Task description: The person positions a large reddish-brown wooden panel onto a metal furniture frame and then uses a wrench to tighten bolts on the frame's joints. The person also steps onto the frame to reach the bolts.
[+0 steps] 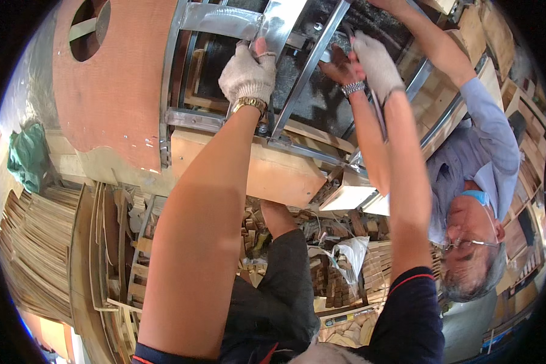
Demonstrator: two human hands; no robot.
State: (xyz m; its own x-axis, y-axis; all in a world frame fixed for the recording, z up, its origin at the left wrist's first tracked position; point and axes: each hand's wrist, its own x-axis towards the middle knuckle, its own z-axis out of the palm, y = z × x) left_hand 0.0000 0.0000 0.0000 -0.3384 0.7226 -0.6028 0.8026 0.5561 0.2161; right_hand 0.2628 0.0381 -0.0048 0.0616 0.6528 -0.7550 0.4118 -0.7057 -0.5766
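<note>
My left hand (249, 74), in a pale knitted glove with the thumb tip bare, is closed on a flat metal bar (277, 27) of a metal frame. My right hand (375, 60), also gloved, is closed round a long thin metal tool (379, 114); its kind is not clear, since hand and forearm cover much of it. Close beside it, a co-worker's bare hand (344, 71) with a silver watch reaches into the frame and holds something pale, partly hidden. A slanting metal bar (309, 71) runs between my two hands.
A curved wooden panel (109, 85) with an oval hole adjoins the frame's left side. Below lies a wooden block (249, 167). Thin wood strips (36, 249) are stacked at left, and wood offcuts (388, 258) lie beneath. A co-worker (473, 158) leans in from the right.
</note>
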